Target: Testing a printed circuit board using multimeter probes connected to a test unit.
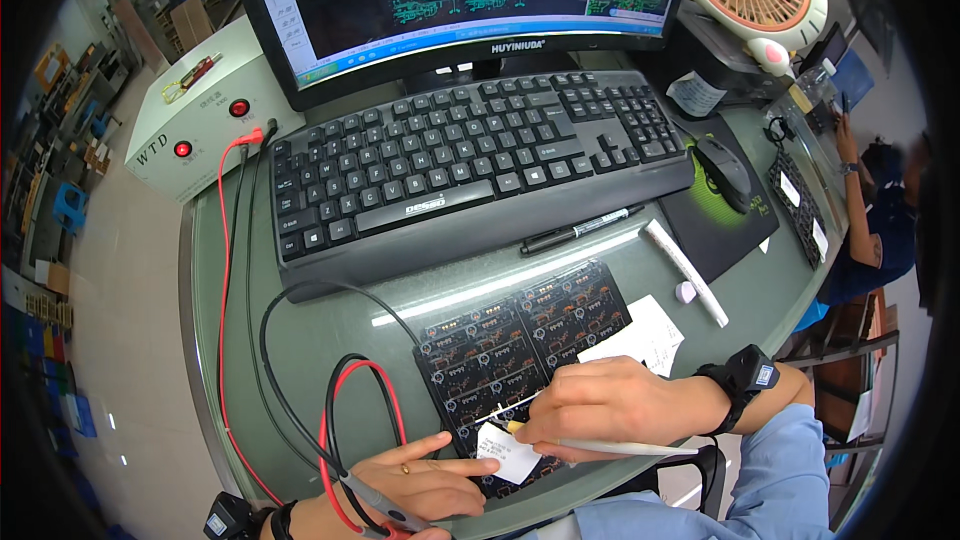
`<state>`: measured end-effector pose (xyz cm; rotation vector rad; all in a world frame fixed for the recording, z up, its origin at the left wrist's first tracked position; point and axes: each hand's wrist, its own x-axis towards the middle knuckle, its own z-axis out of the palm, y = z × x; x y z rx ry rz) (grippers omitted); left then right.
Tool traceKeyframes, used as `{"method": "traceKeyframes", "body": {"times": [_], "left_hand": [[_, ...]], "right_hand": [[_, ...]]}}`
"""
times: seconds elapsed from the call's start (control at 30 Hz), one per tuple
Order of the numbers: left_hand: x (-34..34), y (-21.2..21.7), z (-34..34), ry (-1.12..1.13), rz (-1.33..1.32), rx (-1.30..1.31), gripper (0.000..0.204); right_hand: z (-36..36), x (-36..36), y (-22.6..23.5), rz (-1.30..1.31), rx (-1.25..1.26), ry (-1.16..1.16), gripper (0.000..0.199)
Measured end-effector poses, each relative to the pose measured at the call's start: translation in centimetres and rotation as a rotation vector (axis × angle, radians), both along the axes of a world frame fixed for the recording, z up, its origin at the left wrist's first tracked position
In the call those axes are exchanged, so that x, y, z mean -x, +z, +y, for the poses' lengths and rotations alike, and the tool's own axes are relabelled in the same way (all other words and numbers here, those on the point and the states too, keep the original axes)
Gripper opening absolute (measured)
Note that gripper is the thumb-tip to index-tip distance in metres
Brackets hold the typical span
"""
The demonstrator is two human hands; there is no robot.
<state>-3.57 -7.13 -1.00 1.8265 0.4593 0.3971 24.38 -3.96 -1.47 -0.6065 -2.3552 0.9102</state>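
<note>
The person's two hands are bare, without gloves. The left hand point(425, 480) wears a thin gold-coloured ring point(405, 468) on one finger, and a black band point(283, 520) circles its wrist, with a small black box-shaped device point(232, 517) strapped just behind it, showing a pale label on its face. The right hand point(600, 405) has no ring that can be seen; a black strap point(722, 395) wraps its wrist and carries a similar small black device point(757, 370) with a light blue-white face. Behind that strap the right forearm is bare, then covered by a light blue sleeve point(790, 470) of smooth fabric.
</note>
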Motion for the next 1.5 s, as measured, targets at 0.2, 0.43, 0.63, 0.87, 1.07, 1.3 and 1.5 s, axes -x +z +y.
{"method": "traceKeyframes", "body": {"times": [0.2, 0.43, 0.63, 0.87, 1.07, 1.3, 1.5], "left_hand": [[0.0, -0.2, 0.1, 0.002, -0.013, -0.022, 0.040], [0.0, -0.1, -0.2, 0.019, -0.012, -0.008, 0.040], [0.2, -0.7, -0.3, 0.002, -0.009, 0.031, 0.035], [0.1, -0.3, -0.3, 0.028, -0.018, -0.015, 0.039], [0.1, 0.0, -0.1, 0.026, -0.017, -0.011, 0.036], [0.5, -0.8, -0.3, -0.040, 0.014, 0.031, 0.030], [0.2, 0.2, -0.2, 0.052, -0.042, -0.016, 0.032]], "right_hand": [[0.1, 0.0, 0.0, 0.007, 0.003, 0.001, 0.021], [0.0, 0.1, 0.0, -0.006, -0.007, -0.010, 0.020], [0.0, 0.1, -0.2, -0.011, -0.003, -0.005, 0.019], [0.0, 0.2, 0.1, -0.011, 0.022, -0.018, 0.019], [0.0, 0.3, 0.0, -0.005, 0.009, -0.024, 0.019], [-0.1, 0.3, -0.1, -0.008, -0.007, -0.031, 0.019], [0.0, 0.4, -0.1, -0.009, -0.003, -0.028, 0.019]]}}
